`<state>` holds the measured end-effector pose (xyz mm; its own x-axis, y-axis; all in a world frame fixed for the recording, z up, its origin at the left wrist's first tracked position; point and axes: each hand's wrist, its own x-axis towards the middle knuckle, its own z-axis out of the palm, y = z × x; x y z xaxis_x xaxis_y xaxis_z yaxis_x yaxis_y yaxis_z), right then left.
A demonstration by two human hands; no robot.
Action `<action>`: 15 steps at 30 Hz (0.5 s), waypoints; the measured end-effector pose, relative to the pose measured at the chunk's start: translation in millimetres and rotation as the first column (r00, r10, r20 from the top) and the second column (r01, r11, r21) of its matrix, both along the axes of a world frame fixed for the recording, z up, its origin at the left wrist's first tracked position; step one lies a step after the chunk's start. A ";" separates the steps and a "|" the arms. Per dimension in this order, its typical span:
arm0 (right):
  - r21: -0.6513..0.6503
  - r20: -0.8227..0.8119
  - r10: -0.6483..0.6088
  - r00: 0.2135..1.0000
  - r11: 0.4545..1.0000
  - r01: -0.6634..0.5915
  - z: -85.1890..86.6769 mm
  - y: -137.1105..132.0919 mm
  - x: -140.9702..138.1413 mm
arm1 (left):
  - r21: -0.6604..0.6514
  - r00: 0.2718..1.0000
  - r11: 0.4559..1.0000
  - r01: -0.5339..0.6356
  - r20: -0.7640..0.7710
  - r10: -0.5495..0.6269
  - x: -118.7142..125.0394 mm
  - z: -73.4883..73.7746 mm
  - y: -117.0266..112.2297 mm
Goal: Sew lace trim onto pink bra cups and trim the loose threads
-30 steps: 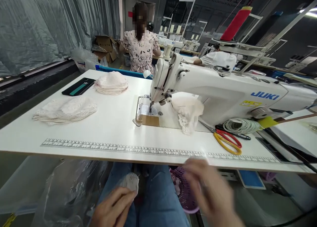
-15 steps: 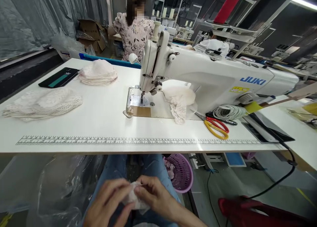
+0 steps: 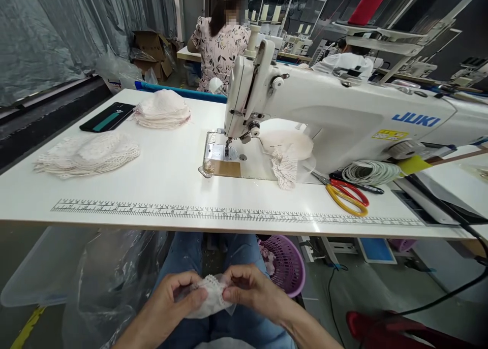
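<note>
Over my lap, a small white piece of lace fabric (image 3: 212, 299) is stretched between both hands, below the table edge. My left hand (image 3: 177, 300) pinches its left side between thumb and fingers. At its right side, my right hand (image 3: 249, 290) grips the edge the same way. Scalloped trim shows along the top of the piece. On the table above stands a white sewing machine (image 3: 305, 97), with another lace-edged cloth piece (image 3: 285, 166) lying beside its needle plate (image 3: 223, 153).
Lace pieces are stacked (image 3: 89, 153) at the left, with a second fabric stack (image 3: 163, 109) and a dark phone-like case (image 3: 109, 118) behind. Scissors (image 3: 348, 196) and coiled cord (image 3: 368, 172) lie right. A purple basket (image 3: 292, 267) stands under the table. Another person (image 3: 221, 49) sits ahead.
My left hand has closed on the fabric's left side, and the piece is spread wider between my hands. The camera view has shifted a little, moving the table scene rightward.
</note>
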<state>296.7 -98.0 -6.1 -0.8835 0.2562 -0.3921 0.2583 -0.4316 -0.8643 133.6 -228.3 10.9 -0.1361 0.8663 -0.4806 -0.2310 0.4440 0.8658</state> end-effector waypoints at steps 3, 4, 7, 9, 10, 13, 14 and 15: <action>-0.039 0.004 -0.014 1.000 0.999 0.015 0.8 -0.7 -1.0 | -0.012 0.999 1.000 -0.023 0.030 0.023 -0.8 -2.0 0.4; -0.052 0.005 -0.021 1.000 0.998 0.021 1.2 -0.7 -1.3 | -0.028 0.999 0.999 -0.033 0.040 0.034 -0.6 -3.0 0.6; -0.076 0.015 -0.033 0.999 0.997 0.034 0.7 0.0 -1.3 | -0.037 0.995 0.997 -0.074 0.061 0.077 1.1 -4.7 1.4; -0.087 0.030 -0.037 0.999 0.995 0.040 -0.8 1.0 -0.5 | -0.030 0.993 0.996 -0.088 0.081 0.090 2.1 -3.9 2.6; -0.092 0.037 -0.042 0.998 0.995 0.045 -1.8 1.5 -0.1 | -0.031 0.992 0.996 -0.084 0.093 0.087 2.4 -3.1 3.2; -0.099 0.047 -0.057 0.997 0.993 0.061 -5.2 2.3 1.2 | -0.041 0.993 0.998 -0.051 0.107 0.055 2.7 -2.1 4.6; -0.098 0.048 -0.062 0.997 0.993 0.067 -6.6 2.2 1.6 | -0.045 0.995 0.998 -0.040 0.086 0.044 2.7 -2.9 4.7; -0.093 0.049 -0.067 0.997 0.993 0.071 -8.2 2.0 2.2 | -0.050 0.998 0.998 -0.031 0.060 0.034 2.8 -4.5 4.7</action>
<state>298.9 -95.9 -14.3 -0.8456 0.2757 -0.4571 0.2635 -0.5290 -0.8067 136.4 -223.6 6.4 -0.1329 0.8370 -0.5309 -0.2980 0.4771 0.8268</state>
